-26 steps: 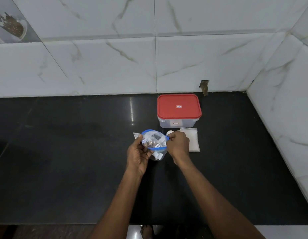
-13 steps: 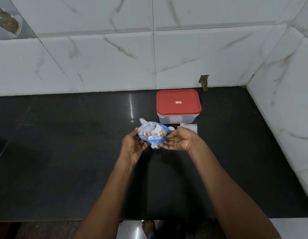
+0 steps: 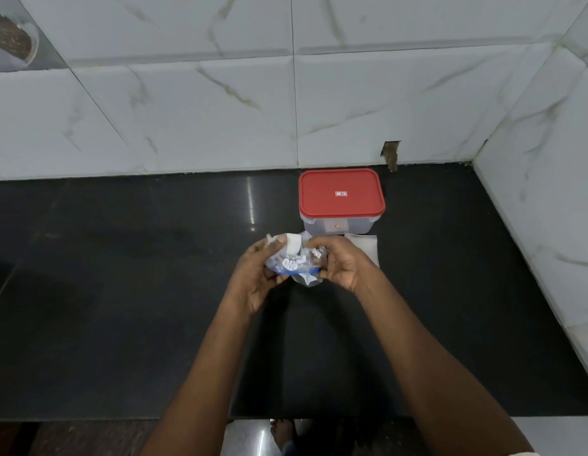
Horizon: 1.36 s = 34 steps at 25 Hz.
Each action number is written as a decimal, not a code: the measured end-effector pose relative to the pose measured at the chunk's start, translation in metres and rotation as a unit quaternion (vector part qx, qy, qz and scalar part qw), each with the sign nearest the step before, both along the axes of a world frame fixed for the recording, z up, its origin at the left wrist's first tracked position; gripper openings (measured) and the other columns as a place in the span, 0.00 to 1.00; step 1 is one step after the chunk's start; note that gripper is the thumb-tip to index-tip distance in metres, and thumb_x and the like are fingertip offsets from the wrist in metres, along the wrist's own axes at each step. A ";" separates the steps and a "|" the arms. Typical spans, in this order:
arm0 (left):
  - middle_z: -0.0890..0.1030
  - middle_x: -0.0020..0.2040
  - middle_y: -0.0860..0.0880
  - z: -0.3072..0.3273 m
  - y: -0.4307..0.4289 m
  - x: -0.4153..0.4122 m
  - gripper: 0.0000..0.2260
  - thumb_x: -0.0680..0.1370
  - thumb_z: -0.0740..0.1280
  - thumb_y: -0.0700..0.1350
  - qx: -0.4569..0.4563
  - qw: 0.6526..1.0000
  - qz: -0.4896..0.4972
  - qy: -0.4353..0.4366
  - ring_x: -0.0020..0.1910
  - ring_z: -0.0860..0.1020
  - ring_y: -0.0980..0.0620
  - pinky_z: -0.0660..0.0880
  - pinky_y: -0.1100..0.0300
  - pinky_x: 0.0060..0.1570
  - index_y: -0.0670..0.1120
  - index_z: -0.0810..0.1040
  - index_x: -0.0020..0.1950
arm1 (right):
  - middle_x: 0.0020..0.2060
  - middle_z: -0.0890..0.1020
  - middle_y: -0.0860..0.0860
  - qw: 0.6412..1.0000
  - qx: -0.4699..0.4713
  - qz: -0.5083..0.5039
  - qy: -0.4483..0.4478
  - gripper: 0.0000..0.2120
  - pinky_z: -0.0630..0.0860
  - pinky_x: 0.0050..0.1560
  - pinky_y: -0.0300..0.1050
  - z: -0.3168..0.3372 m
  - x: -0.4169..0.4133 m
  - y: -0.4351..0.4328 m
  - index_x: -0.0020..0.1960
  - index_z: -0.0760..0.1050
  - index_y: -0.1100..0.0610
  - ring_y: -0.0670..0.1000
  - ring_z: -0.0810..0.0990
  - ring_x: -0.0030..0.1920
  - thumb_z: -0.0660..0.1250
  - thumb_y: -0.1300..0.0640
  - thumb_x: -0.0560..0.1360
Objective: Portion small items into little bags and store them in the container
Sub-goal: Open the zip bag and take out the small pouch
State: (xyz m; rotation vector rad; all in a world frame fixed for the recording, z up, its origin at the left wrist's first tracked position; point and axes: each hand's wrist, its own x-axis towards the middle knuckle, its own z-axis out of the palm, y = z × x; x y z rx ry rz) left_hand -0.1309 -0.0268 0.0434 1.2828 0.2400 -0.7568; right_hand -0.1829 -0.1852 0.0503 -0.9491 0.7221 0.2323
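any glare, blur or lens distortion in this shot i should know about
Head view: a vertical glare streak crosses the glossy black countertop left of the red-lidded clear plastic container; the wide-angle lens bows the grout lines of the white marble wall tiles; the clear blue-sealed plastic bag looks soft, its contents unreadable.

A home kitchen: glossy black stone surface (image 3: 121,291), white marble-look wall tiles (image 3: 187,110), a food-picture tile (image 3: 13,41) at ten o'clock.
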 end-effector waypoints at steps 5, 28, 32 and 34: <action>0.85 0.48 0.44 -0.003 -0.009 -0.003 0.13 0.71 0.73 0.44 0.391 0.887 -0.014 -0.245 0.47 0.83 0.44 0.73 0.60 0.41 0.42 0.82 0.55 | 0.50 0.82 0.58 0.905 -0.418 0.074 0.006 0.10 0.80 0.53 0.53 -0.011 0.001 0.017 0.48 0.78 0.57 0.56 0.82 0.50 0.67 0.69 0.70; 0.79 0.45 0.42 0.018 -0.022 0.028 0.12 0.74 0.70 0.35 0.410 0.847 -0.262 -0.215 0.36 0.79 0.48 0.76 0.59 0.33 0.37 0.77 0.57 | 0.51 0.81 0.57 0.690 -0.682 0.233 0.066 0.08 0.69 0.41 0.45 0.008 0.021 0.007 0.54 0.75 0.59 0.59 0.79 0.52 0.68 0.62 0.75; 0.79 0.60 0.36 0.008 -0.021 0.021 0.14 0.76 0.67 0.38 0.523 0.769 -0.226 -0.289 0.59 0.79 0.37 0.75 0.52 0.52 0.37 0.74 0.61 | 0.55 0.79 0.58 0.635 -0.724 0.257 0.084 0.11 0.70 0.44 0.46 0.009 0.010 0.021 0.59 0.74 0.60 0.59 0.79 0.55 0.64 0.64 0.77; 0.80 0.61 0.37 0.006 -0.020 0.019 0.17 0.75 0.71 0.41 0.527 0.774 -0.243 -0.253 0.60 0.79 0.39 0.75 0.54 0.51 0.37 0.75 0.61 | 0.56 0.79 0.59 0.631 -0.726 0.261 0.079 0.11 0.73 0.47 0.48 0.006 0.010 0.030 0.60 0.74 0.61 0.59 0.78 0.56 0.63 0.65 0.77</action>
